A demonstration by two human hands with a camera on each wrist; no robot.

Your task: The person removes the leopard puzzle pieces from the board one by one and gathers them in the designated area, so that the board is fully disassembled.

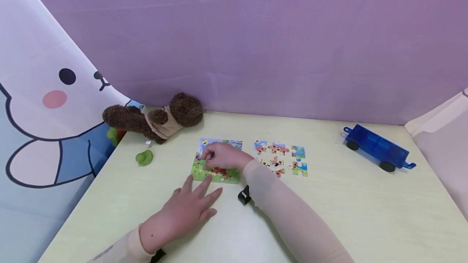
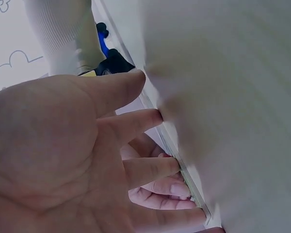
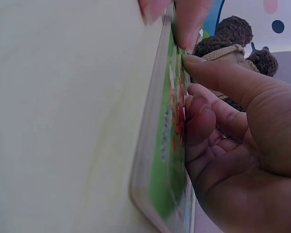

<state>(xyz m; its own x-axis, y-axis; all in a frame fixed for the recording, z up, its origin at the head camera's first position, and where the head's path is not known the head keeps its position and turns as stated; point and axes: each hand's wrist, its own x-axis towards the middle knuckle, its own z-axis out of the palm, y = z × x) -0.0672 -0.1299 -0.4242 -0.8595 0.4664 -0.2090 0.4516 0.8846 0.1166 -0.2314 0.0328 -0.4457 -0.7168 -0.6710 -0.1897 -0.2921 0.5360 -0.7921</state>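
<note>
A jigsaw puzzle board [image 1: 197,173] with a green, colourful picture lies flat on the table. My right hand [image 1: 224,156] is over its middle, fingers bent and fingertips down at the picture. From the right wrist view, the thumb [image 3: 223,73] reaches onto the green board [image 3: 157,189] beside the curled fingers; I cannot tell whether a piece is between them. My left hand [image 1: 184,206] is spread with straight fingers, its fingertips at the board's near edge. In the left wrist view its fingers [image 2: 150,170] reach that edge, the right hand's fingertips showing behind them.
Several loose puzzle pieces [image 1: 300,169] lie in rows right of the board. A brown plush toy [image 1: 186,111] lies at the back left, a small green toy [image 1: 144,158] in front of it. A blue toy wagon [image 1: 378,145] stands far right. Behind hangs a purple cloth [image 1: 256,52].
</note>
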